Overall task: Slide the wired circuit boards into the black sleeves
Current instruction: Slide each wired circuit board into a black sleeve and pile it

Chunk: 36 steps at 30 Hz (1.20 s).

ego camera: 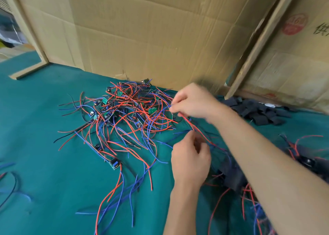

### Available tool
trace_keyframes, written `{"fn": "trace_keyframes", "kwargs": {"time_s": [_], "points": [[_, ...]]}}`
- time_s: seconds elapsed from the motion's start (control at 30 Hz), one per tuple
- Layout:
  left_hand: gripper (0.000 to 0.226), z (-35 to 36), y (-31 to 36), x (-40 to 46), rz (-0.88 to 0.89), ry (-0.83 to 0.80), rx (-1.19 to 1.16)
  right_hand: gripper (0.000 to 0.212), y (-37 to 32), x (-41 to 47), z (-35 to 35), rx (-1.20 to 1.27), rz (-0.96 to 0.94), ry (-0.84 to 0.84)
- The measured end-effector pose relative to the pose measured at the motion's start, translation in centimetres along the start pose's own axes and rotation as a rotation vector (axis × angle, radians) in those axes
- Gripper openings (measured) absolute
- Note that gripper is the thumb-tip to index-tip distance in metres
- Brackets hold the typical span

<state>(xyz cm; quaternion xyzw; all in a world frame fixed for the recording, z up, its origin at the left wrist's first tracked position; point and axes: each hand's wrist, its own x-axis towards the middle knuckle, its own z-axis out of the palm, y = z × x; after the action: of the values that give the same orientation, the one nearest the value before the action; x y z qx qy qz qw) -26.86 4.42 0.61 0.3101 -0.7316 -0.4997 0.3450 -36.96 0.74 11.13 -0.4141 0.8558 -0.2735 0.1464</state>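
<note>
my right hand (194, 101) pinches red-blue wires (197, 129) | my left hand (190, 160) pinches them lower | black sleeves (258, 111) — beside, on tabletop (44, 145)

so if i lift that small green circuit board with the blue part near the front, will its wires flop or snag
The small green circuit board looks light. Its thin red and blue wires curve limply, so probably floppy. They cross neighbouring strands, so may snag.

Right of centre, the left hand (191, 161) sits lower with fingers curled, pinching; the right hand (194, 101) above it pinches too.
</note>
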Motion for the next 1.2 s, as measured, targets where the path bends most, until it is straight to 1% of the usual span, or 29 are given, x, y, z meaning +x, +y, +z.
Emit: {"fn": "trace_keyframes", "kwargs": {"time_s": [0.07, 0.1, 0.13, 0.2, 0.3, 0.37, 0.43, 0.5, 0.57, 0.63, 0.7, 0.73, 0.77, 0.83, 0.9, 0.97, 1.03, 1.07, 1.13, 1.2], "points": [[0.014, 0.0, -0.3, 0.0, 0.021, 0.022, -0.028, 0.004, 0.7, -0.9, -3.5, 0.29, 0.072, -0.004], [0.012, 0.1, -0.4, 0.1, 0.012, 0.043, -0.054, 0.003, 1.0, -1.4, -5.4, 0.447, 0.098, 0.011], [0.01, 0.2, -0.5, 0.1, -0.007, 0.056, -0.074, 0.002, 1.2, -2.0, -7.2, 0.591, 0.112, 0.028], [0.013, 0.2, -0.6, 0.4, -0.061, 0.09, -0.126, 0.005, 1.6, -3.1, -10.1, 0.811, 0.105, 0.065], [0.02, 0.0, -0.3, 0.6, -0.139, 0.092, -0.352, 0.008, 2.1, -4.6, -11.0, 0.949, 0.111, 0.053], [0.019, -0.1, -0.1, 0.8, -0.163, 0.078, -0.512, 0.008, 2.8, -5.6, -9.1, 0.969, 0.172, -0.026], [0.023, -0.2, 0.1, 0.9, -0.167, 0.037, -0.591, 0.007, 3.6, -6.6, -5.9, 0.968, 0.241, -0.145], [0.033, -0.4, 0.1, 0.9, -0.17, -0.007, -0.649, 0.008, 4.2, -7.4, -3.0, 0.905, 0.28, -0.241], [0.034, -0.6, -0.3, 1.0, -0.174, -0.022, -0.662, 0.013, 4.8, -7.9, -1.2, 0.78, 0.266, -0.263], [0.033, -0.9, -0.6, 1.1, -0.179, -0.033, -0.674, 0.01, 5.1, -7.9, -1.0, 0.619, 0.21, -0.259], [0.031, -1.0, -0.5, 1.1, -0.199, -0.057, -0.685, 0.003, 5.5, -7.2, -1.9, 0.347, 0.139, -0.229], [0.029, -0.9, -0.4, 1.1, -0.215, -0.068, -0.69, 0.004, 5.9, -6.5, -2.7, 0.187, 0.113, -0.185], [0.026, -0.7, -0.3, 1.0, -0.231, -0.077, -0.697, 0.004, 6.4, -5.6, -3.6, 0.056, 0.109, -0.119], [0.021, -0.5, -0.2, 1.0, -0.248, -0.101, -0.711, 0.006, 8.1, -3.5, -5.7, -0.074, 0.173, 0.049], [0.017, -0.5, -0.3, 0.9, -0.24, -0.123, -0.704, 0.009, 10.5, -1.3, -7.6, -0.11, 0.297, 0.215], [0.016, -0.6, -0.3, 0.9, -0.229, -0.137, -0.707, 0.015, 13.3, 0.4, -8.8, -0.11, 0.465, 0.3], [0.018, -0.5, -0.3, 0.9, -0.219, -0.154, -0.691, 0.027, 15.6, 1.3, -9.0, -0.101, 0.611, 0.287], [0.019, -0.5, -0.3, 0.9, -0.212, -0.161, -0.673, 0.03, 16.4, 1.6, -8.8, -0.074, 0.66, 0.275], [0.021, -0.4, -0.3, 0.9, -0.199, -0.178, -0.638, 0.032, 17.5, 1.8, -8.2, 0.063, 0.733, 0.264], [0.022, -0.4, -0.3, 0.8, -0.192, -0.187, -0.617, 0.031, 18.2, 1.8, -7.6, 0.208, 0.758, 0.287]]}}
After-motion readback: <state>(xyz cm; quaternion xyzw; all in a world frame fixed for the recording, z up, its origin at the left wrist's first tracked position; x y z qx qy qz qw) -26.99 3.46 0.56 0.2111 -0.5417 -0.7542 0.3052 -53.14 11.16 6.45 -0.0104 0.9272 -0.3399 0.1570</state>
